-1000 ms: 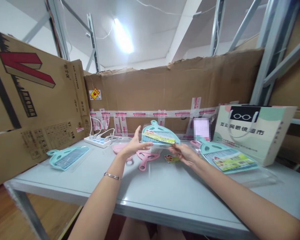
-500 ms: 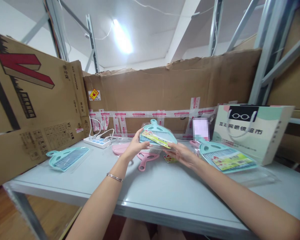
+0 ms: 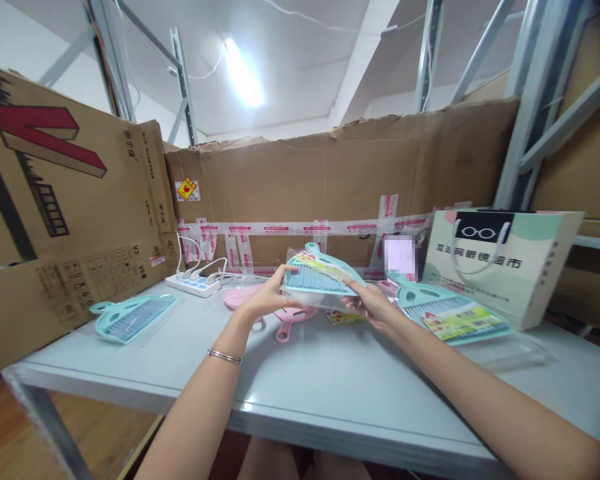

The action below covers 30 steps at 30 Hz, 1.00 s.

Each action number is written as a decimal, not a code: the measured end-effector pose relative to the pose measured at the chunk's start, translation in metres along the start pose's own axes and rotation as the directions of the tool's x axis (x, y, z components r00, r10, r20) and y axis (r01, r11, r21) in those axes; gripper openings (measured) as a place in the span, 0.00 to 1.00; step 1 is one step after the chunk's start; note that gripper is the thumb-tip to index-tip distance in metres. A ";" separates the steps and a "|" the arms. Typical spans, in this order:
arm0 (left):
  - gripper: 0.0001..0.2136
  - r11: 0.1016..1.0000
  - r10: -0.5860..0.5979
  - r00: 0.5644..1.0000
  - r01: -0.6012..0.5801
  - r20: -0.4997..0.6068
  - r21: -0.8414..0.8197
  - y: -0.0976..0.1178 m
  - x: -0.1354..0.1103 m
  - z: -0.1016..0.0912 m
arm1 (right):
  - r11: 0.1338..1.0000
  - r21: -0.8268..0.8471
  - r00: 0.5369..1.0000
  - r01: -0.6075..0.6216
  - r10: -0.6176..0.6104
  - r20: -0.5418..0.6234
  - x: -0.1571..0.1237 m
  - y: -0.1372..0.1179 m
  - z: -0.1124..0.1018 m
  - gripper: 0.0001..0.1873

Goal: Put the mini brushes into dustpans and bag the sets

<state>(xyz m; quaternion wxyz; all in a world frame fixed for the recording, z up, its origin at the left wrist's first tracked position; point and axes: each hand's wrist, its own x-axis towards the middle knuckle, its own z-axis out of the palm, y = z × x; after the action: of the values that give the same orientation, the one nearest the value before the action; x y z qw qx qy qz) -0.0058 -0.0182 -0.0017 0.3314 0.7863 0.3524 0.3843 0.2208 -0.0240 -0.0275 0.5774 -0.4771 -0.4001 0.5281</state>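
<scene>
Between my two hands, above the table, is a teal dustpan and brush set (image 3: 320, 279) in a clear plastic bag. Its blue bristles face me, and a yellow-green label card (image 3: 325, 265) lies slantwise across it. My left hand (image 3: 267, 297) grips the left edge, thumb below. The right edge is held by my right hand (image 3: 375, 305), with the thumb on top. Partly hidden behind and beneath are a pink dustpan (image 3: 237, 297) and a pink brush (image 3: 287, 320). Another label card (image 3: 344, 319) lies on the table by my right hand.
A teal dustpan and brush set (image 3: 135, 317) lies left on the table (image 3: 300, 393); another, bagged (image 3: 455, 313), lies right. A white power strip (image 3: 194, 285) with cables sits at the back. Cardboard (image 3: 290, 173) walls the rear, and a paper bag (image 3: 505, 267) stands right.
Both hands have shifted the set slightly right and tipped it, so more bristles show. The label card now sits higher across it. My left fingers have moved lower on its edge.
</scene>
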 end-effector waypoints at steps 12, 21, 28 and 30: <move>0.11 0.997 0.072 0.945 -0.056 -0.319 0.061 -0.002 0.005 0.003 | 0.801 -0.125 0.702 0.586 -0.424 0.572 0.001 0.000 -0.018 0.67; 0.23 0.966 0.148 0.940 -0.204 -0.307 -0.158 -0.011 0.014 0.007 | 0.792 -0.112 0.786 0.600 -0.558 0.265 0.013 0.012 -0.006 0.48; 0.35 0.947 0.038 0.997 -0.059 -0.073 -0.316 -0.015 0.011 0.002 | 0.831 -0.130 0.829 0.540 -0.499 0.253 0.014 0.013 -0.007 0.42; 0.31 0.947 0.022 0.998 -0.038 -0.054 -0.318 -0.017 0.010 0.001 | 0.809 -0.171 0.819 0.562 -0.517 0.247 0.018 0.015 -0.008 0.38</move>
<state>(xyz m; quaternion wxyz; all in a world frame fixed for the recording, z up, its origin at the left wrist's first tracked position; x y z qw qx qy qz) -0.0057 -0.0014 -0.0120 0.4393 0.7180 0.2818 0.4604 0.2275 -0.0078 -0.0450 0.6025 -0.3559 -0.6322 0.3328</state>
